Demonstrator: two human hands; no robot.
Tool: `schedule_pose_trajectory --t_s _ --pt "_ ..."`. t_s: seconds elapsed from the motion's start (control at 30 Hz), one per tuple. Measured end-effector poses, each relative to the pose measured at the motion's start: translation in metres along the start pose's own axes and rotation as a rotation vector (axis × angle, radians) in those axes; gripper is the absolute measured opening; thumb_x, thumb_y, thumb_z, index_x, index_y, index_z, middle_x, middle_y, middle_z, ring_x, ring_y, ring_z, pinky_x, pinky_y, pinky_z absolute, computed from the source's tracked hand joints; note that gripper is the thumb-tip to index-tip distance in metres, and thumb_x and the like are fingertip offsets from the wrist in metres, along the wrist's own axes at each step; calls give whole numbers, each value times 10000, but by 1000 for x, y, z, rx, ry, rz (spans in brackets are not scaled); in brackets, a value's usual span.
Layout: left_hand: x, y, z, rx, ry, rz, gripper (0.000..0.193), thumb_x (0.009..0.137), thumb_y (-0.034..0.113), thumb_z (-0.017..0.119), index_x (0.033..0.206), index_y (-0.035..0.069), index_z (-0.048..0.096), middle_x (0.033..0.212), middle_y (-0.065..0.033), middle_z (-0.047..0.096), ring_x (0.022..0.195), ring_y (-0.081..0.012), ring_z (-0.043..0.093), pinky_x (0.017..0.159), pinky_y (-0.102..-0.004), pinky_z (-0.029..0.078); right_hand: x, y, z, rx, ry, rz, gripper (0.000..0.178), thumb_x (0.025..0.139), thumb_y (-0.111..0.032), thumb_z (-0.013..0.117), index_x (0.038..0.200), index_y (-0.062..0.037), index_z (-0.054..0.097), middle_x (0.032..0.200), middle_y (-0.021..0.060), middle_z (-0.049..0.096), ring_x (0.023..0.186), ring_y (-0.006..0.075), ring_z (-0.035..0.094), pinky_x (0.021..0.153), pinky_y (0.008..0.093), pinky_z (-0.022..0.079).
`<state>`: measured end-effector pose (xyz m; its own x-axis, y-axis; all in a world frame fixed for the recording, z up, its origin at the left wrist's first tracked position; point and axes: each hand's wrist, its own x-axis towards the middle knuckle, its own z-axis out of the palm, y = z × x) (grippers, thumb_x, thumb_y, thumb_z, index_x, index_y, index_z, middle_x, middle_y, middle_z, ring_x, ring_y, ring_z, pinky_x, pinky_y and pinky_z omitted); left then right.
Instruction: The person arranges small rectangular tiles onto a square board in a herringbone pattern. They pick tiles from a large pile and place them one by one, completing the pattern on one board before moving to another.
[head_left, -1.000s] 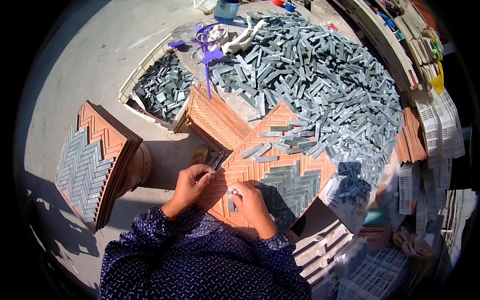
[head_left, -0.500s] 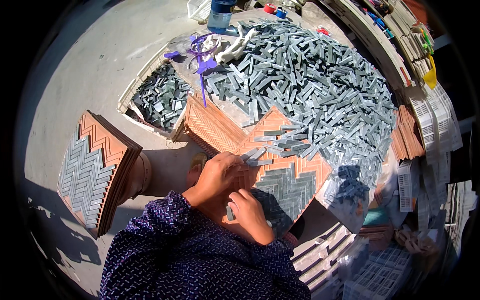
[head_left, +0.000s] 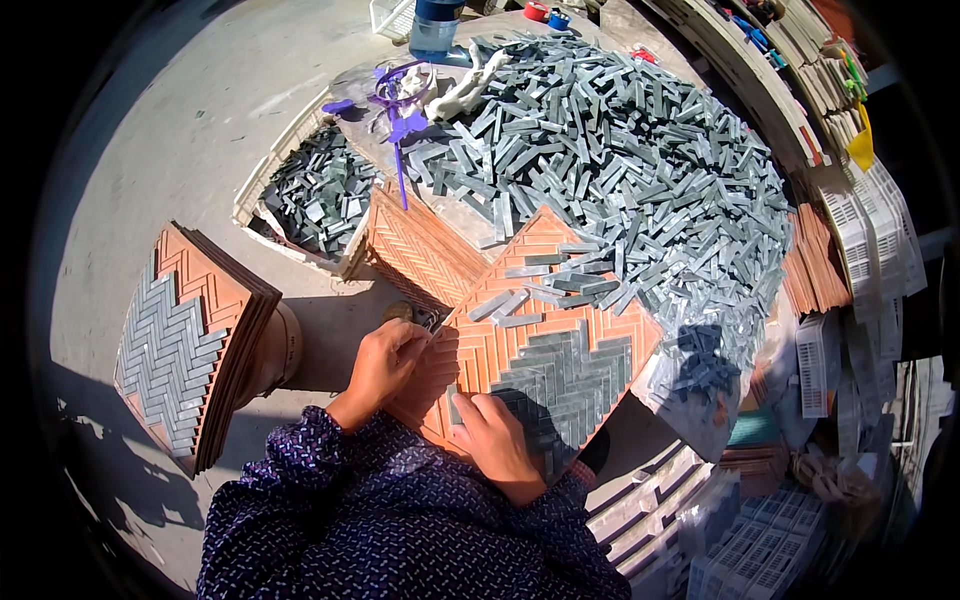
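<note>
An orange template board (head_left: pixel 500 279) with herringbone grooves lies tilted in front of me. Dark grey stone strips (head_left: pixel 570 372) fill the grooves on its right part. My right hand (head_left: pixel 492 440) rests low on the board with fingers bent together, and a dark strip (head_left: pixel 454 408) shows at its fingertips. By the board's left edge is my left hand (head_left: pixel 385 368), its fingers pinched; what they hold, if anything, is hidden. Several loose strips (head_left: pixel 519 320) lie on the board's bare upper grooves.
A large heap of grey strips (head_left: pixel 620 170) covers the table beyond. A cream crate (head_left: pixel 262 180) of dark pieces stands left of it, beside a purple butterfly wand (head_left: pixel 400 150). Farther left, a stack of boards (head_left: pixel 225 285) sits on a bucket (head_left: pixel 285 345). Pallet slats (head_left: pixel 640 505) lie lower right.
My left hand has moved left and down, off the loose strips to the board's left edge. The right hand has shifted slightly, its fingers and the dark strip a little higher on the board.
</note>
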<state>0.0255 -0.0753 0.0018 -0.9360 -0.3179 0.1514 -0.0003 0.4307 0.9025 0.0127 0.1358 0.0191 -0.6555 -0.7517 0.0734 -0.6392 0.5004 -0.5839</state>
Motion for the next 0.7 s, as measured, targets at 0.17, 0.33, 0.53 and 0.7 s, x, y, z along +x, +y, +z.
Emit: schedule_pose_trajectory --t_s 0.17,0.33,0.53,0.7 --pt "24 12 20 52 20 194 84 791 -16 625 874 -4 630 796 -135 611 720 -307 608 624 -349 482 11 -3 -10 40 -13 -32 438 691 -145 747 1081 -43 575 928 107 553 864 284 563 742 366 482" --pt "51 29 47 307 -96 256 366 708 66 690 1042 10 553 913 -145 564 893 -342 564 771 -394 472 43 26 -24 -73 271 69 342 727 -91 710 1043 -51 585 1011 113 544 903 299 575 726 382 499" --pt "59 17 44 305 -122 274 294 724 43 661 997 11 560 903 -150 582 866 -342 572 757 -387 476 90 55 -44 -119 287 -76 306 717 -2 664 1015 -36 604 974 115 551 936 308 560 779 391 482" --pt "24 21 5 157 -151 61 273 714 41 678 978 42 609 910 -128 598 871 -331 570 764 -384 476 71 37 -45 141 367 -77 230 786 11 617 1013 -24 607 920 137 615 866 308 599 727 384 496"
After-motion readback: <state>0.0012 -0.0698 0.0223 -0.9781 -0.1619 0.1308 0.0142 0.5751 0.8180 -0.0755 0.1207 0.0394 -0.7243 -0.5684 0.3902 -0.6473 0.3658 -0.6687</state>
